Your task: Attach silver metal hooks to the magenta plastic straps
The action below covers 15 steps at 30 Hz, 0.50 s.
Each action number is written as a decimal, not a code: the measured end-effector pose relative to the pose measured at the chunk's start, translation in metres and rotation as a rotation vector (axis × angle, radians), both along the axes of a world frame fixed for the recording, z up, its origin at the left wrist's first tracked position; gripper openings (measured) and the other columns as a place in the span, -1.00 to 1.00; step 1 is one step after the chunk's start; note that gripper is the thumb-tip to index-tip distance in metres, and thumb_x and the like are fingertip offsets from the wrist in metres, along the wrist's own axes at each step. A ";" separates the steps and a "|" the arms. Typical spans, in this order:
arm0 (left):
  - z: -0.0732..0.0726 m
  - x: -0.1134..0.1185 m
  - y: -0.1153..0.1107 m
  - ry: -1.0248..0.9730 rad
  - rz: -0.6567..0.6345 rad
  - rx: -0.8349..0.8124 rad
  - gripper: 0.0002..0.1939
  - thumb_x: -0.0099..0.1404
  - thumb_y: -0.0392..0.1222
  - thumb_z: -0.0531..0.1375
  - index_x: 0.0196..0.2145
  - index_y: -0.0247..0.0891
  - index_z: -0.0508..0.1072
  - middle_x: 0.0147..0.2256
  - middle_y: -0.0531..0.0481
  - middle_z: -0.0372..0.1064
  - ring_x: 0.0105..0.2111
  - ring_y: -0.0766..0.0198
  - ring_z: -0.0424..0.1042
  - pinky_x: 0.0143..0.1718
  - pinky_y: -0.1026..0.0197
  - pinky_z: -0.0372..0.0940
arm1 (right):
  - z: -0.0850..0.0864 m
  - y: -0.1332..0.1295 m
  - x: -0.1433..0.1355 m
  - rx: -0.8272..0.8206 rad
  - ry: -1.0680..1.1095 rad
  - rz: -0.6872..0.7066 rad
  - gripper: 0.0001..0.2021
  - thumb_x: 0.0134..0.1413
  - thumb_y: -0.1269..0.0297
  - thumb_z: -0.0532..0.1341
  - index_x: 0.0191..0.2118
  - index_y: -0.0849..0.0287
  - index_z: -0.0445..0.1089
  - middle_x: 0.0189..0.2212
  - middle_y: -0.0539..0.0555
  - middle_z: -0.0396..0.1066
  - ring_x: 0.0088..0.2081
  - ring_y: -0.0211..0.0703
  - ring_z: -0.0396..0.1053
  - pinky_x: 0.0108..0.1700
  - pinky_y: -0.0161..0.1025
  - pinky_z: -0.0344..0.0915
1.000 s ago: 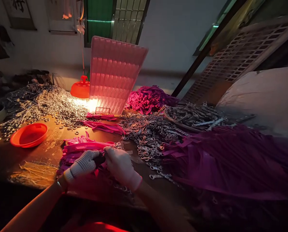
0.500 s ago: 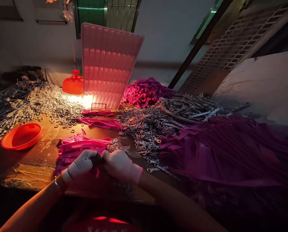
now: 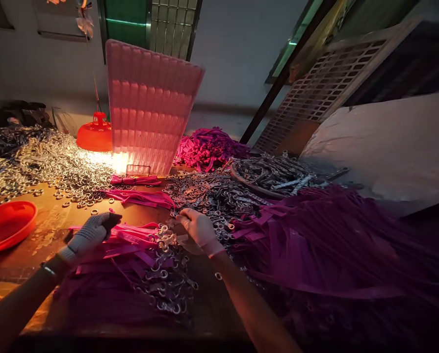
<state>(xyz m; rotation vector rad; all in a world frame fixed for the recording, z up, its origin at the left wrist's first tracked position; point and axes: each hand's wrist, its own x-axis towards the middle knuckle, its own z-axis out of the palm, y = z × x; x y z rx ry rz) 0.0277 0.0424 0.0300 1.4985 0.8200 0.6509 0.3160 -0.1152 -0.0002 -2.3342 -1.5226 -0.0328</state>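
My left hand (image 3: pixel 89 237), in a white glove with dark dots, is closed above the left end of a stack of pink straps (image 3: pixel 131 242). Its fingertips are dark, and whatever they hold I cannot make out. Farther right, my right hand (image 3: pixel 199 229), in a plain white glove, pinches at the edge of a heap of metal chain pieces (image 3: pixel 219 193). A small metal ring shows at its fingertips. Metal chain ends with rings (image 3: pixel 166 279) hang from the right side of the strap stack, nearest to me.
A lit red lamp (image 3: pixel 96 135) hangs beside an upright ribbed plastic panel (image 3: pixel 151 108). Metal rings (image 3: pixel 68 171) are heaped at left, behind a red bowl (image 3: pixel 28 223). Long purple straps (image 3: pixel 325 245) cover the right side, and a pink bundle (image 3: pixel 212 147) lies at the back.
My hands were together over the strap stack and have parted. The left moved left, the right moved right and away to the chain heap. The view has shifted right.
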 end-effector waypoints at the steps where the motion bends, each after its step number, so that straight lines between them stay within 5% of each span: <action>1: -0.006 0.006 -0.003 -0.069 0.046 -0.122 -0.66 0.06 -0.48 0.16 -0.20 -0.37 0.57 -0.39 -0.10 0.52 -0.67 0.45 0.22 -0.70 0.44 0.10 | -0.007 0.011 0.016 -0.010 -0.019 -0.079 -0.76 0.34 0.17 0.11 -0.07 0.16 0.45 -0.15 0.14 0.52 -0.13 -0.14 0.43 -0.13 -0.31 0.19; 4: -0.007 0.020 -0.013 -0.196 0.155 -0.521 -0.69 0.14 -0.48 0.08 -0.18 -0.45 0.50 -0.39 -0.18 0.49 -0.69 0.46 0.22 -0.76 0.45 0.03 | -0.027 0.044 0.048 -0.041 -0.067 -0.205 -0.73 0.24 0.34 0.17 0.01 0.33 0.40 -0.07 0.38 0.44 -0.05 0.06 0.40 -0.10 -0.18 0.19; 7: 0.001 0.030 -0.023 -0.231 0.126 -0.728 -0.68 0.09 -0.55 0.07 -0.20 -0.48 0.47 -0.35 -0.22 0.48 -0.61 0.40 0.38 -0.76 0.47 0.04 | -0.046 0.062 0.057 -0.060 -0.074 -0.232 -0.73 0.20 0.47 0.11 -0.01 0.39 0.40 -0.08 0.48 0.40 -0.08 0.10 0.40 -0.12 -0.14 0.20; 11: -0.002 0.030 -0.034 -0.284 0.016 -0.665 -0.67 0.13 -0.52 0.13 -0.13 -0.48 0.48 -0.32 -0.22 0.49 -0.59 0.37 0.41 -0.77 0.45 0.04 | -0.059 0.059 0.061 -0.028 -0.013 -0.204 -0.74 0.18 0.50 0.08 -0.08 0.37 0.43 -0.14 0.44 0.43 -0.15 0.04 0.40 -0.10 -0.13 0.21; 15: -0.006 0.020 -0.044 -0.206 -0.024 -0.408 -0.80 0.24 -0.28 0.24 -0.17 -0.40 0.49 -0.33 -0.20 0.53 -0.67 0.43 0.31 -0.75 0.42 0.03 | -0.048 0.046 0.053 0.088 0.094 -0.109 -0.75 0.20 0.39 0.05 -0.14 0.31 0.44 -0.14 0.34 0.47 -0.08 0.04 0.38 -0.02 -0.11 0.24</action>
